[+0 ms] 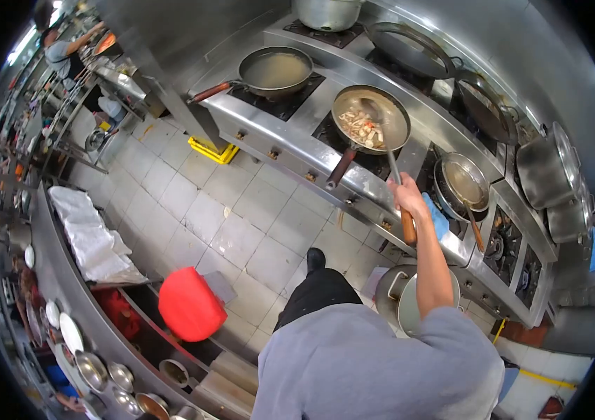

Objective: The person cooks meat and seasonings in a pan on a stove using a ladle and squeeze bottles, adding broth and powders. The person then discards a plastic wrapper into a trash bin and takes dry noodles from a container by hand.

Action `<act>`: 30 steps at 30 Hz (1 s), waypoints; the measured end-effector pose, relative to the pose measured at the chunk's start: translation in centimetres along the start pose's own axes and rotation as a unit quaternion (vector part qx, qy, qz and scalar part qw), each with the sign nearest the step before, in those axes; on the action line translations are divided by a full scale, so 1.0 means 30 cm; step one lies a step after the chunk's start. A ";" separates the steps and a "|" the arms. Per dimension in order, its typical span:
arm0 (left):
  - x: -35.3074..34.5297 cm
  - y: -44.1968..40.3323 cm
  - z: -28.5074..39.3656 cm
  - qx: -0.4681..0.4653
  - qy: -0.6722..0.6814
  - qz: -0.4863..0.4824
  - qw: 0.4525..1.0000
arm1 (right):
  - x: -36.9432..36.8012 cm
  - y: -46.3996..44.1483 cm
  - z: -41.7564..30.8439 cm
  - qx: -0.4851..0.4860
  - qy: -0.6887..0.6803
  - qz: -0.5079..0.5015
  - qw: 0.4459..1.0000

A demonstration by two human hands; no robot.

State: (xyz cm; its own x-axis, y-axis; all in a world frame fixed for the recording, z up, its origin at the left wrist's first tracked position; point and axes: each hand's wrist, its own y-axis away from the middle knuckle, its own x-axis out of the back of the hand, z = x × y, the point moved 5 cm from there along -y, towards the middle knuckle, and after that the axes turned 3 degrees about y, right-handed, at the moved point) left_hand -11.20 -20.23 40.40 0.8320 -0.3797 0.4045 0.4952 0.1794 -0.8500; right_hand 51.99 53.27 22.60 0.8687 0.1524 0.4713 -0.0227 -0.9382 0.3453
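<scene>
My right hand (407,196) is closed around the long metal shaft of a ladle (390,162), just above its wooden grip. The ladle's bowl rests inside a frying pan (399,119) on the stove, at the far side of some food. Pale sliced pieces with bits of red and orange, the food (362,129), lie in the pan; I cannot tell exactly what they are. The pan's dark wooden handle (341,168) points over the stove's front edge, with no hand on it. My left hand is not in view.
Another frying pan (276,72) sits on the left burner. Stacked pans (464,183) and a blue cloth (435,215) are to the right. Large pots (548,168) stand behind. A red stool (191,304) is at lower left. A person (63,52) works far left.
</scene>
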 end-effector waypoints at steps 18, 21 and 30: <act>-0.720 0.662 1.920 -0.088 0.539 -0.486 0.682 | 0.077 0.089 0.023 0.039 0.092 0.047 0.994; -0.676 0.793 2.211 -0.134 0.584 -0.575 0.557 | 0.034 0.174 0.016 0.050 0.063 0.078 0.994; -0.410 1.120 2.800 -0.414 0.528 -0.655 0.347 | -0.131 0.312 -0.018 -0.104 -0.278 0.018 0.955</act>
State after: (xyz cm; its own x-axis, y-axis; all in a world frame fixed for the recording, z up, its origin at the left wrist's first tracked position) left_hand 16.23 66.72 35.19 -0.7445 0.1568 0.6489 -0.3294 -0.9317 -0.1528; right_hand 48.10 44.06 24.41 0.9927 -0.1207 0.0026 -0.1046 -0.8485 0.5188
